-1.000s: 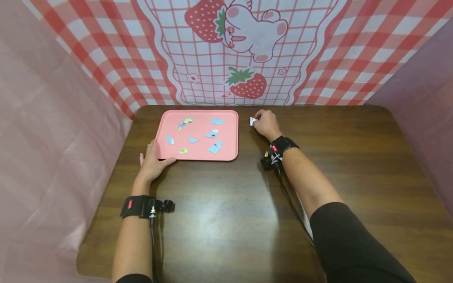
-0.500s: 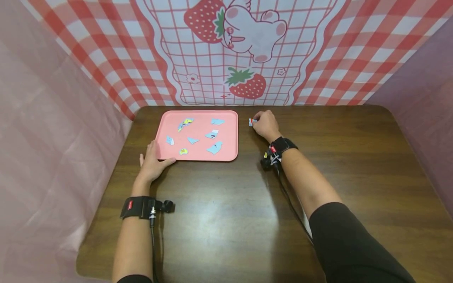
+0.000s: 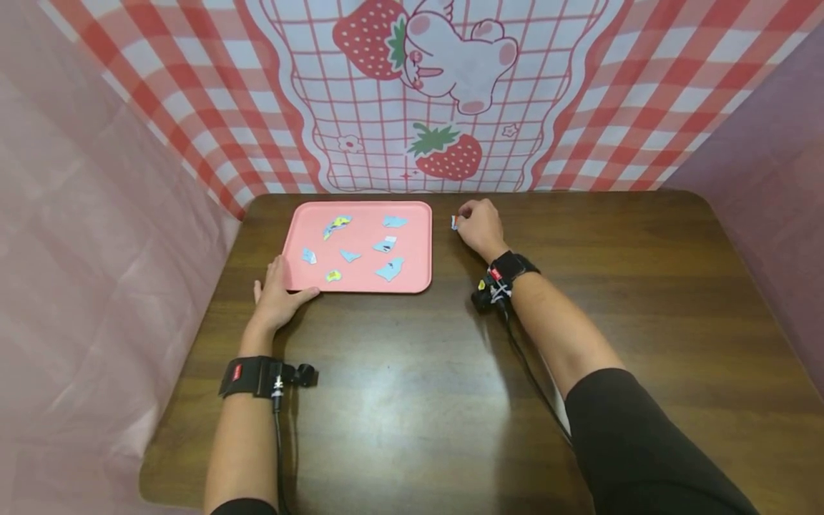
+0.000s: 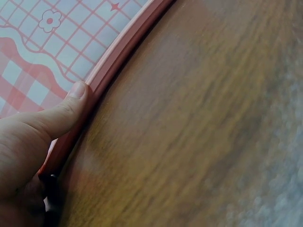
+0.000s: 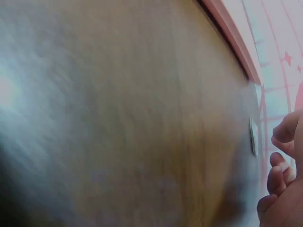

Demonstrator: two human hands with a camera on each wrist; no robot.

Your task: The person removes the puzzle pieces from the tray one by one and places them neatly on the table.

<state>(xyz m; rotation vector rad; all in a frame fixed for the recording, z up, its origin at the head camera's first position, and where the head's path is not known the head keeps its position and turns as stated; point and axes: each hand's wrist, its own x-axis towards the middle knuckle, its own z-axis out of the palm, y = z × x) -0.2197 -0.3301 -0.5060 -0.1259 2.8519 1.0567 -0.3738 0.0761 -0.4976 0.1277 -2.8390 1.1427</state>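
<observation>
The left hand lies with its fingers and thumb spread apart at the near left corner of the pink tray, fingers along the left side, thumb against the near rim. The right hand has its fingers bent and bunched together beside a small paper scrap, just right of the tray; the head view shows its fingertips overlapping the scrap, while the right wrist view shows a gap between them, so I cannot tell whether it is pinched.

Seven more pieces lie apart from one another inside the tray, among them a long yellow-and-blue piece toward the far left and a small yellow piece near the front edge. Tray and scrap are toward the far edge of the brown desk. Behind rises a red-and-white checked cloth printed with strawberries.
</observation>
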